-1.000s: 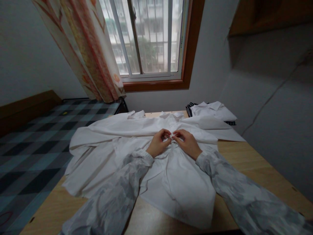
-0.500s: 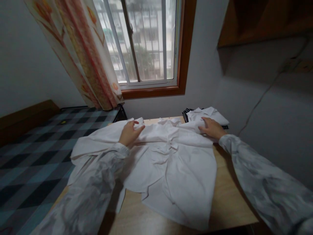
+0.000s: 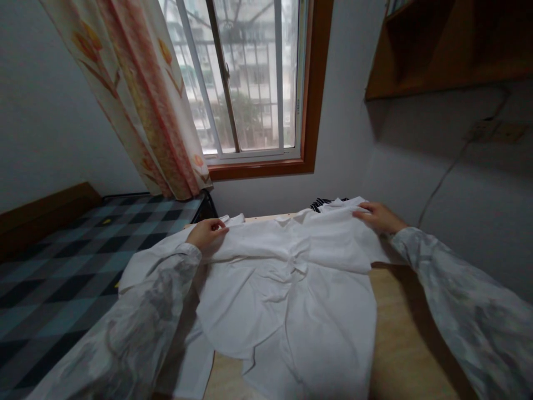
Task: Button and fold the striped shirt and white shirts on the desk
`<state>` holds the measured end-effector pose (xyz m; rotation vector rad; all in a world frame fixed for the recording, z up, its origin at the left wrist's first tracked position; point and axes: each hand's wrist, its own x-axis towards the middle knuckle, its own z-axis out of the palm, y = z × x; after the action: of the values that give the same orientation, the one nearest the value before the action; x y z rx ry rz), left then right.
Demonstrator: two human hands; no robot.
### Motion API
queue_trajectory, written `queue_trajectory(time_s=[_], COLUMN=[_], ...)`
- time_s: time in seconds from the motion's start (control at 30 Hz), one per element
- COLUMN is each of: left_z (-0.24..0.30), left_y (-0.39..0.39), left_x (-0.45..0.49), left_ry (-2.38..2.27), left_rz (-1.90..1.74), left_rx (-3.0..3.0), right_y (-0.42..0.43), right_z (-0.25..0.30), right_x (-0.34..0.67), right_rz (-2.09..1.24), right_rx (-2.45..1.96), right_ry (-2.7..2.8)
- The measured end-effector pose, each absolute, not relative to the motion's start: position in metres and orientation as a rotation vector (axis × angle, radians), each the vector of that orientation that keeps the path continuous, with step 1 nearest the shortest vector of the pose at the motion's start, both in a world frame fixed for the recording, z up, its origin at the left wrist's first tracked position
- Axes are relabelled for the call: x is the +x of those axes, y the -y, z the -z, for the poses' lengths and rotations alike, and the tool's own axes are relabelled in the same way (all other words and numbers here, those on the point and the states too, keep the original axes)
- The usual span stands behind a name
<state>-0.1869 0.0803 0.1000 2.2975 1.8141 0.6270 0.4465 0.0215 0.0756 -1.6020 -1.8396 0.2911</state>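
Observation:
A white shirt lies spread over a light wooden table, wrinkled and gathered near its middle. My left hand pinches the shirt's upper edge on the left, thumb and fingers closed on the cloth. On the right, my right hand grips the shirt near its far right corner, with the fabric pulled up a little there. The sleeve on the left drapes toward the bed, and cloth hangs below my right wrist.
Behind the shirt's right corner, a black-and-white striped folded garment partly shows. A bed with a checked cover stands at the left. Ahead are a curtain and a window; a wooden shelf hangs upper right.
My hands have moved apart and closed on the shirt's upper edge. The cloth between them is stretched flatter, and its right part now covers most of the folded pile.

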Motion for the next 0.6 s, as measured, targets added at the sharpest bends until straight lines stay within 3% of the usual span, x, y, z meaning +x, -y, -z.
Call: queue_trajectory(time_s=[0.23,0.37,0.6], left_z=[-0.153,-0.156,-0.11], left_y=[-0.11,-0.126,-0.131], left_x=[-0.18,-0.161,-0.135], left_ry=[-1.992,-2.263,-2.359], left_rz=[-0.847,-0.893,-0.624], left_rx=[2.326,2.166,2.006], right_y=[-0.076,-0.109,-0.134], right_z=[-0.159,-0.179,-0.123], right_x=[0.471,0.443,0.397], right_rz=[0.344,0.577,0.271], right_rx=[-1.773,-1.838,-2.105], right_ry=[1.817,1.779,1.646])
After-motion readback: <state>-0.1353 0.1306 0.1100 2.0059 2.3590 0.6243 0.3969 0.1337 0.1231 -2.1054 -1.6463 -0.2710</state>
